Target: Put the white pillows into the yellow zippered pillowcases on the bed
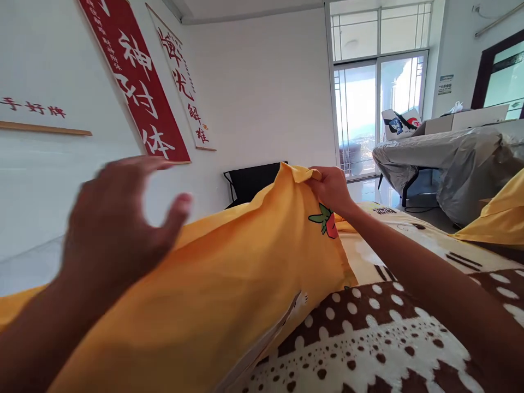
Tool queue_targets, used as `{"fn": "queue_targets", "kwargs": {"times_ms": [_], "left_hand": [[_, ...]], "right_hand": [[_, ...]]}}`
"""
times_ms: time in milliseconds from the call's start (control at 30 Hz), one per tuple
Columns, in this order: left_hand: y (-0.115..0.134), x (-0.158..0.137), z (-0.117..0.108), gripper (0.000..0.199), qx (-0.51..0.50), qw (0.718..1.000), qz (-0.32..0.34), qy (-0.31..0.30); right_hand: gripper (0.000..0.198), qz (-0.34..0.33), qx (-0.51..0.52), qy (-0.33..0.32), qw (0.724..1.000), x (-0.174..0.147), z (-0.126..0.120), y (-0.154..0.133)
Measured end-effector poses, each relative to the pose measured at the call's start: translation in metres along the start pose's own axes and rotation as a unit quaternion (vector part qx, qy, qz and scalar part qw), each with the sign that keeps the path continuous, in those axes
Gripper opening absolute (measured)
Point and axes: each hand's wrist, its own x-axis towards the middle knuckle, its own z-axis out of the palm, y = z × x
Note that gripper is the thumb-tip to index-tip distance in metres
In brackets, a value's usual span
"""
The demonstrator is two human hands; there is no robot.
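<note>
Cloth (221,267), big and yellow, fills the mid. of the view, w/ its top pulled up in a peak like a tent and the rest hanging and lying low in front of the person. The right hand (331,188) has that peak pinched b/w thumb and fingers, and the cloth bunches there in small folds. The left hand (118,218) has nothing in it — thumb and fingers are spread wide, and it's blurry, in front of the cloth's left part. Can't tell if its palm brushes the cloth. The cloth looks thin and soft, so it's prob. light and floppy, w/ nothing stiff to hold it up. It won't break, but it'd prob. sag and crease wherever no one holds it. It may slip a bit too, b/c it looks smooth. Best spots to grab are the edges and corners, w/ a good pinch, hands well apart so the mid. doesn't droop. Grabbing the flat part would prob. just make a bunch. A red print (331,225) w/ green leaves sits just under the right hand, near the cloth's side edge. Lower down, that edge rests by a brown and white spotty blanket (352,338) — it looks fuzzy, so the cloth might drag on it a little.
</note>
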Motion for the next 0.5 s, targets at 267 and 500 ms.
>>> {"fn": "queue_targets", "kwargs": {"times_ms": [267, 500], "left_hand": [[0.118, 0.025, 0.081, 0.047, -0.046, 0.996, 0.047, -0.053], [0.084, 0.027, 0.069, 0.032, -0.025, 0.997, 0.072, -0.001]], "right_hand": [[0.031, -0.005, 0.054, -0.024, 0.998, 0.013, -0.023, -0.035], [0.037, 0.138, 0.122, -0.317, 0.931, -0.081, -0.029, 0.058]]}}
